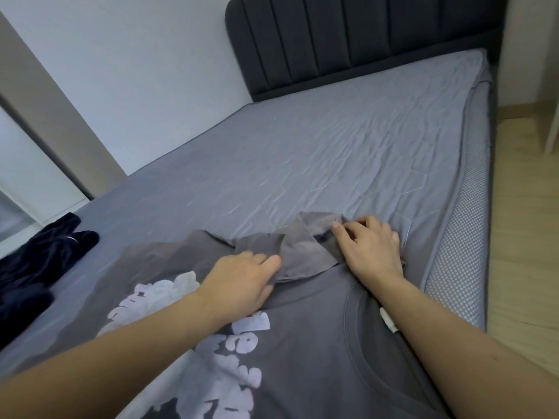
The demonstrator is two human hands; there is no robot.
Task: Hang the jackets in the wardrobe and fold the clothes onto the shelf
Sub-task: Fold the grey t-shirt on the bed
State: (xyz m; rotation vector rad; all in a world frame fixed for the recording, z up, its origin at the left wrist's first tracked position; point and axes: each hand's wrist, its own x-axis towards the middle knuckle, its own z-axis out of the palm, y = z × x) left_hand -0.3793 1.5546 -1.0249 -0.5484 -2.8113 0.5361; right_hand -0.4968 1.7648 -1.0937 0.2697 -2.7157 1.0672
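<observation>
Clearly both hands, left and right, pinched the shirt sleeve near the bed's right edge; smoothing it flat first seemed wise.

A grey sheet is lying creased across the bed. A dark padded headboard is standing against the white wall at the far end. Pale wood flooring is running along the mattress's mesh side.
</observation>
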